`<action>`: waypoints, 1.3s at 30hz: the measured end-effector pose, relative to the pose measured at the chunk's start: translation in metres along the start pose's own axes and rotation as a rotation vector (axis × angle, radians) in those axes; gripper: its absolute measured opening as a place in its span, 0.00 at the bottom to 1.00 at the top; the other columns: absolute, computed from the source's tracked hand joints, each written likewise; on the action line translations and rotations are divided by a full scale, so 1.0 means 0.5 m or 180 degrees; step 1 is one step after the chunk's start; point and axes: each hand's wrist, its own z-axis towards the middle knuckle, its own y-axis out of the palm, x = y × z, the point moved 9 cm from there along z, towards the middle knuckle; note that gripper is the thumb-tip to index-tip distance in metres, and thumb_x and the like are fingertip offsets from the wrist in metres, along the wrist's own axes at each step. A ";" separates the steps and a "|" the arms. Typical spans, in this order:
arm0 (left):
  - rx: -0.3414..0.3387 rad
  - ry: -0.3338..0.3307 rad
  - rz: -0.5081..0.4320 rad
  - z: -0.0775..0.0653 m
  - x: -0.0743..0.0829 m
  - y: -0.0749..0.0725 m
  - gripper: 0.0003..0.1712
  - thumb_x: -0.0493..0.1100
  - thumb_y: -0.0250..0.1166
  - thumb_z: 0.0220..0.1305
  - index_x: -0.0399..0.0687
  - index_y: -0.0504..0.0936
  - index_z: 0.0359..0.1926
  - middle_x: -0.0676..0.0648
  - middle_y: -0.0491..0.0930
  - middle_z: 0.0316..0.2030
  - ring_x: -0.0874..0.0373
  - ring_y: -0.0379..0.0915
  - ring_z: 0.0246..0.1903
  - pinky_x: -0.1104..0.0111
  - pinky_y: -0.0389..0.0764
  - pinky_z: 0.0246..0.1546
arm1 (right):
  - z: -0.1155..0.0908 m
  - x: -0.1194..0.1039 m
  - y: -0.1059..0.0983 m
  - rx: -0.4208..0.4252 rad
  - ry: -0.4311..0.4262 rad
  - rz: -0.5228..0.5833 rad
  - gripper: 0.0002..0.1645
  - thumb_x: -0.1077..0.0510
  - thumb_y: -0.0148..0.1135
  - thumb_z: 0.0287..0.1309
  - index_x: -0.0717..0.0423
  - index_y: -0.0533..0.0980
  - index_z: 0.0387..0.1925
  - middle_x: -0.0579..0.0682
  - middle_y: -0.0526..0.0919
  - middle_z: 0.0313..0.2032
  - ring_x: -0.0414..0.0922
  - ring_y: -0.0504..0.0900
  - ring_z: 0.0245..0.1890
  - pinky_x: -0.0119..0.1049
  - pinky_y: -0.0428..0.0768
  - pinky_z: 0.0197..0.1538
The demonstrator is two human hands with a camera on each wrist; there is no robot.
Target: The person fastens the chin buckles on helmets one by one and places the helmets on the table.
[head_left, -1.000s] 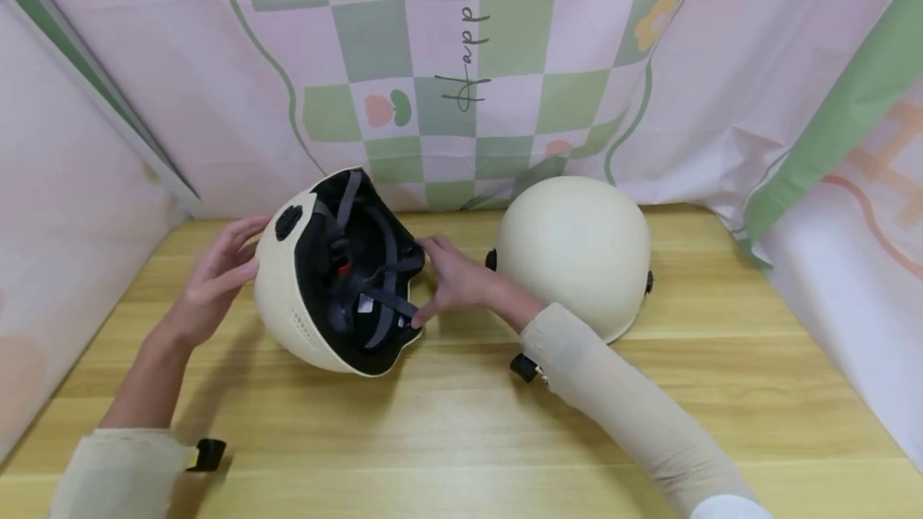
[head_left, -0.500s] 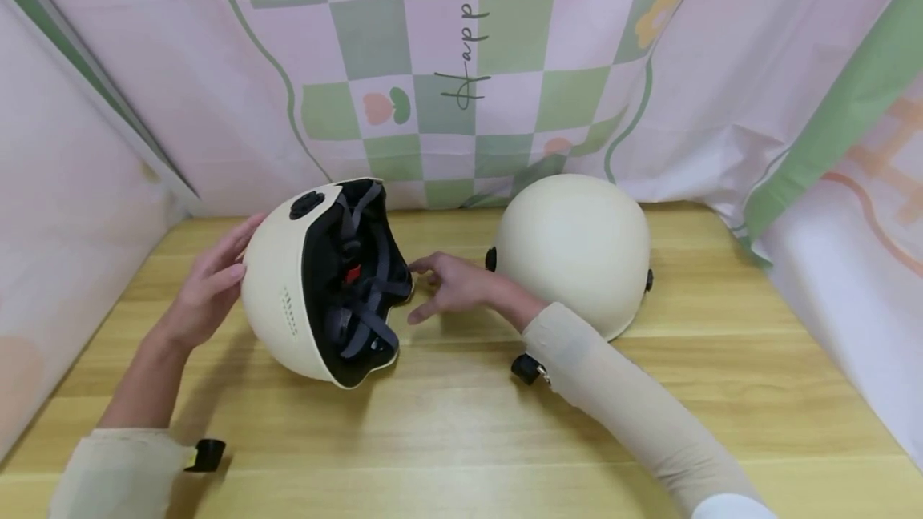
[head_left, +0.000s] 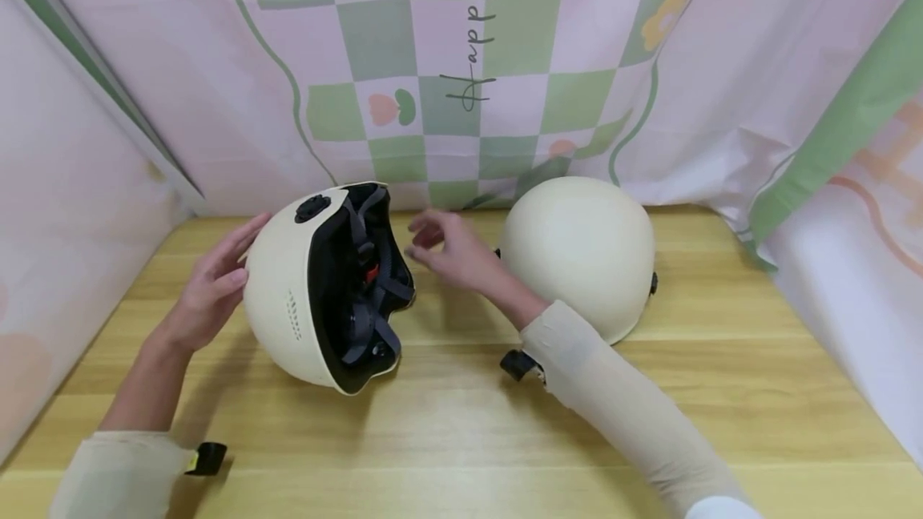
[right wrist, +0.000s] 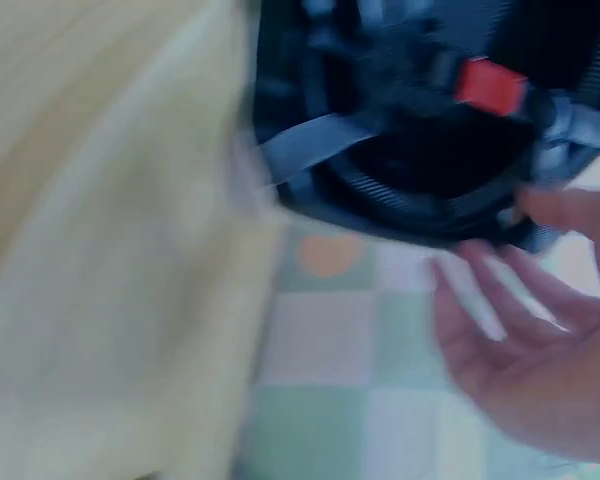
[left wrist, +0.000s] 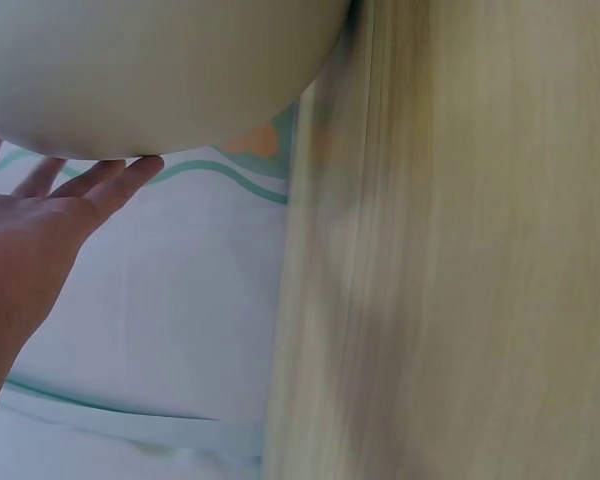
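Note:
A cream helmet (head_left: 277, 303) lies tipped on its side on the wooden table, its black padded inside turned to the right. Grey straps and a red buckle part (head_left: 371, 273) show inside it. My left hand (head_left: 205, 291) rests its extended fingertips against the back of the shell; the left wrist view shows the fingers (left wrist: 125, 180) along the curve. Just right of the helmet's rim, my right hand (head_left: 461, 251) hovers with loosely bent fingers and holds nothing. In the blurred right wrist view its thumb (right wrist: 560, 208) overlaps the rim near the straps.
A second cream helmet (head_left: 577, 255) sits dome up behind the right forearm. The wooden table (head_left: 461, 439) ends at a patterned curtain (head_left: 447, 102) behind, with more curtain on both sides. Small black devices (head_left: 209, 459) stick out at both wrists.
The tilted helmet has turned and shifted left, its opening now facing more to the right. My right hand has come off its rim and risen toward the back. The left hand stays on the shell.

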 end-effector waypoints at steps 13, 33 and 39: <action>-0.0046 0.0065 0.0120 0.001 0.004 0.009 0.33 0.29 0.48 0.76 0.41 0.60 0.80 0.48 0.67 0.74 0.57 0.69 0.68 0.70 0.77 0.61 | 0.020 -0.166 0.005 0.0018 -0.0442 0.1295 0.31 0.54 0.63 0.73 0.53 0.68 0.72 0.56 0.88 0.42 0.50 0.89 0.41 0.46 0.87 0.46; -0.0042 0.0023 0.0394 0.009 0.010 0.027 0.34 0.28 0.49 0.76 0.39 0.59 0.80 0.48 0.67 0.74 0.58 0.68 0.69 0.71 0.76 0.61 | 0.028 -0.158 0.017 0.0137 0.0167 0.2391 0.19 0.67 0.65 0.69 0.65 0.78 0.59 0.58 0.83 0.47 0.49 0.88 0.39 0.42 0.87 0.50; -0.0043 -0.0016 0.0468 0.010 0.009 0.029 0.35 0.28 0.51 0.76 0.39 0.57 0.80 0.48 0.65 0.75 0.58 0.66 0.70 0.71 0.75 0.62 | 0.023 -0.133 0.003 0.0442 0.0302 0.2868 0.18 0.69 0.62 0.67 0.69 0.79 0.56 0.57 0.85 0.44 0.43 0.86 0.35 0.40 0.87 0.46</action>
